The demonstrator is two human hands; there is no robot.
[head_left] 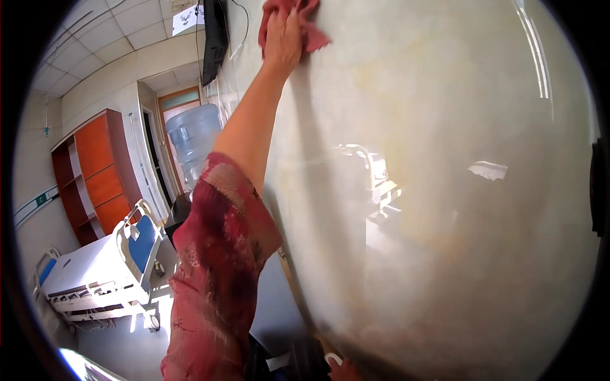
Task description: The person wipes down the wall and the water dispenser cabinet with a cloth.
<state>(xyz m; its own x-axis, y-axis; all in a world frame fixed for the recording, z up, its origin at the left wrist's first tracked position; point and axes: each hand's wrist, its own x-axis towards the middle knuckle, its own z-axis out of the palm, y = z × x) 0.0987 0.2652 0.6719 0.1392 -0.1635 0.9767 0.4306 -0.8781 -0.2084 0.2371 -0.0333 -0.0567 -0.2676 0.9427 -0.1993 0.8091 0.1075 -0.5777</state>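
Observation:
My left hand (283,43) is raised high at the top of the view, its fingers bent over a red cloth (312,37). The cloth is pressed against a glossy, pale wall (413,114), with a ragged corner sticking out to the right. A loose red patterned sleeve (222,241) covers my upper arm. Low at the bottom edge, only a small part of my right hand (345,369) shows, close to a white curved piece (333,359). Its fingers are mostly cut off, so I cannot tell whether it grips that piece.
A hospital bed (95,267) with blue end panels stands at the left. Behind it is an orange and brown cabinet (98,171). A large water bottle (194,136) stands left of my forearm, below a dark wall-mounted screen (215,41). The wall carries bright reflections.

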